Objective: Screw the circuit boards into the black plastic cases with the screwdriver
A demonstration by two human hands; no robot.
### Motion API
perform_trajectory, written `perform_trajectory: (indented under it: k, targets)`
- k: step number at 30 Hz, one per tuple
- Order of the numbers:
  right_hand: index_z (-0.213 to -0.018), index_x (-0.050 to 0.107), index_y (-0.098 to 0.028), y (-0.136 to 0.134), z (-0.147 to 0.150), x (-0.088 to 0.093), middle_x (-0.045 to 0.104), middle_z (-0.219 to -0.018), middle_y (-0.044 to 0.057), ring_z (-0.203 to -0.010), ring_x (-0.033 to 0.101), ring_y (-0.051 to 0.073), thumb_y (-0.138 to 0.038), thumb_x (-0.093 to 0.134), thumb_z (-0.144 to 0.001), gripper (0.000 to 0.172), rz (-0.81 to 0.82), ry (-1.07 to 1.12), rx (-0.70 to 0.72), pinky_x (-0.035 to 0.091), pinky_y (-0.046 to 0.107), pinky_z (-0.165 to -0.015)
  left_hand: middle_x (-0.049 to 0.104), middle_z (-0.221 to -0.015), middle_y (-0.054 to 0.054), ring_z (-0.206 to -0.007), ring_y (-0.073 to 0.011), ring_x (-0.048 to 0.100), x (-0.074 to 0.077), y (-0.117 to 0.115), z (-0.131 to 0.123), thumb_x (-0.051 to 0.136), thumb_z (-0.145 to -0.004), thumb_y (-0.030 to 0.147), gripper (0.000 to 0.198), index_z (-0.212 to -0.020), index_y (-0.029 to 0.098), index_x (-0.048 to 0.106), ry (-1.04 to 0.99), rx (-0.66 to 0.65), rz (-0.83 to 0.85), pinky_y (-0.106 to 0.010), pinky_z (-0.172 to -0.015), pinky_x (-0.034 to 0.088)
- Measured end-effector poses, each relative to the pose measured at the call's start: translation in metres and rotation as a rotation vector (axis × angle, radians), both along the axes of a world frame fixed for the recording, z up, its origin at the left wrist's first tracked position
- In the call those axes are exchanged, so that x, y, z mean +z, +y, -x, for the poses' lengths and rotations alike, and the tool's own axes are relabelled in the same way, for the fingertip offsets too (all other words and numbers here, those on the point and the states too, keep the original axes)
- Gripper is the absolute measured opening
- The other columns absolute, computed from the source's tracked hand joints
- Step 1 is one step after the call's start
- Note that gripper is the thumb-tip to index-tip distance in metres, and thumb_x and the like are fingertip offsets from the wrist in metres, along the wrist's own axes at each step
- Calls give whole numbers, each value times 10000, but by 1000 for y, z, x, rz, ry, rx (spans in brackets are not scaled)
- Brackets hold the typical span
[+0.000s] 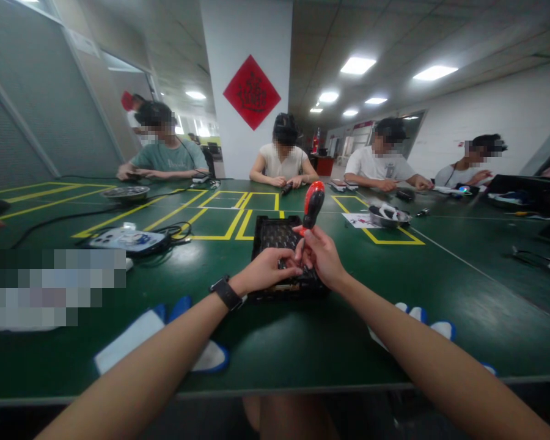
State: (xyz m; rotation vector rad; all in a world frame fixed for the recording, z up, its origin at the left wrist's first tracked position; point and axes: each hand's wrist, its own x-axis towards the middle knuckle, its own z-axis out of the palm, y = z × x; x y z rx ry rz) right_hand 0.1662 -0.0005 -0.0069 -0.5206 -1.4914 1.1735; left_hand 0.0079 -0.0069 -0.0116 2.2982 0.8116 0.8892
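Observation:
My right hand (pixel 323 255) is closed round the lower part of a screwdriver (pixel 314 201) with a red and black handle, which stands nearly upright. Close beside it, my left hand (pixel 275 267) is closed with thumb and fingertips drawn together. Something small and dark shows at its fingers, too small to name. Both hands are over a black plastic crate (pixel 261 235) on the green table (pixel 275 348). Small dark shapes show inside the crate, but their kind is unclear. My fingers hide the screwdriver's tip.
White and blue gloves (pixel 132 342) lie on the near side, partly under my forearms. A phone (pixel 127 240) with cables lies left; metal bowls (pixel 127 193) stand farther off. Yellow tape (pixel 231 226) marks the table. Several people sit opposite, and another person's hand shows at far left.

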Motion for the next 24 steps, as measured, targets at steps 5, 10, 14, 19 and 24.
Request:
perform_trajectory:
  k: [5, 10, 14, 19, 24]
  targets:
    - [-1034, 524, -187, 0, 0, 0, 572, -560, -46, -330, 365, 31, -460, 486, -814, 353, -12, -11, -27, 243, 156, -335, 661, -723, -31, -679, -131, 573, -3, 3, 1, 581, -758, 379, 272, -754, 115, 648, 10, 54, 16, -220, -656, 422]
    - [-1094, 503, -193, 1, -1, 1, 567, -584, -39, -337, 351, 34, -473, 427, -843, 383, 23, 18, 23, 254, 161, -338, 662, -791, -34, -740, -138, 579, -1, 3, 2, 503, -821, 324, 240, -807, 131, 646, 50, -13, -42, -229, -712, 415]
    - [-1115, 493, -198, 1, 0, 0, 562, -598, -40, -347, 348, 32, -468, 439, -839, 391, 18, 15, 22, 237, 162, -338, 643, -804, -41, -760, -148, 567, 3, -3, -2, 493, -828, 343, 237, -822, 151, 631, 118, 40, -170, -247, -743, 400]
    - [-1120, 468, -222, 0, 2, 2, 594, -721, -20, -372, 393, 33, -467, 451, -830, 380, 7, 35, 17, 285, 174, -361, 621, -743, -36, -732, -144, 551, 5, -5, -2, 485, -831, 353, 257, -737, 151, 611, 121, 113, -216, -250, -737, 388]
    - [-1063, 446, -250, 20, -10, -6, 570, -926, 2, -525, 499, 53, -429, 476, -811, 309, -12, 269, -370, 372, 184, -444, 599, -679, -27, -652, -116, 540, 8, 9, 9, 390, -865, 409, 336, -772, 137, 565, -303, 207, 37, -225, -654, 412]
